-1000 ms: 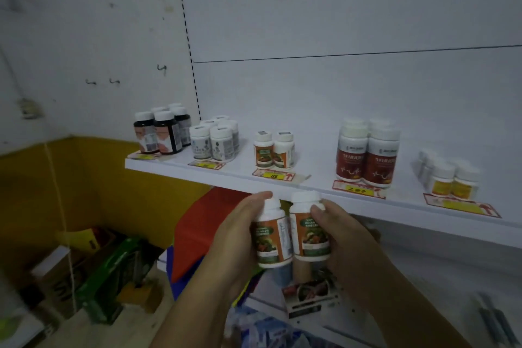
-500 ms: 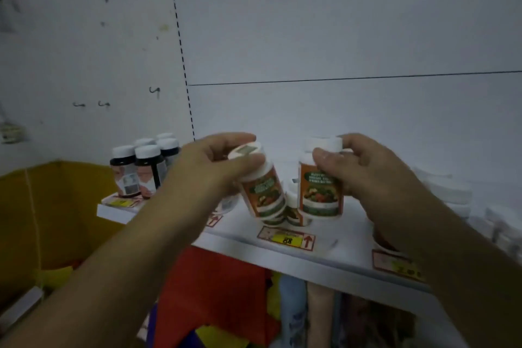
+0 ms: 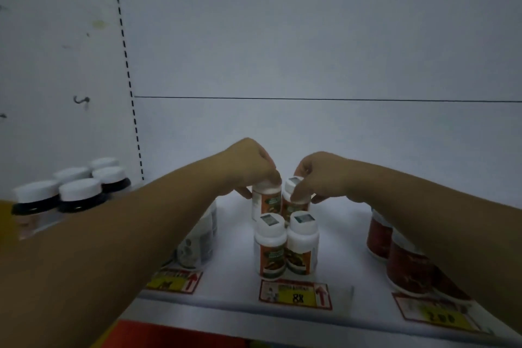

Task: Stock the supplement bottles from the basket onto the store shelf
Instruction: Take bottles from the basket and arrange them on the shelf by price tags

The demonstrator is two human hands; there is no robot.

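Both arms reach over the white store shelf (image 3: pixel 231 299). My left hand (image 3: pixel 251 167) grips the white cap of an orange-labelled supplement bottle (image 3: pixel 267 202). Beside it, my right hand (image 3: pixel 319 175) grips the cap of a second, matching bottle (image 3: pixel 293 205). Both bottles stand upright at the shelf's back, side by side and touching, directly behind two identical bottles (image 3: pixel 285 246) in the front row above a yellow price tag (image 3: pixel 296 294). The basket is out of view.
Dark bottles with white caps (image 3: pixel 76 192) stand at the far left. White bottles (image 3: pixel 200 237) sit partly hidden under my left forearm. Red-labelled bottles (image 3: pixel 395 251) stand at the right, under my right forearm. The white back wall rises behind the shelf.
Both hands have carried their bottles up from below the shelf, over the front pair, and down to the back of the shelf. The view has moved closer to the shelf.
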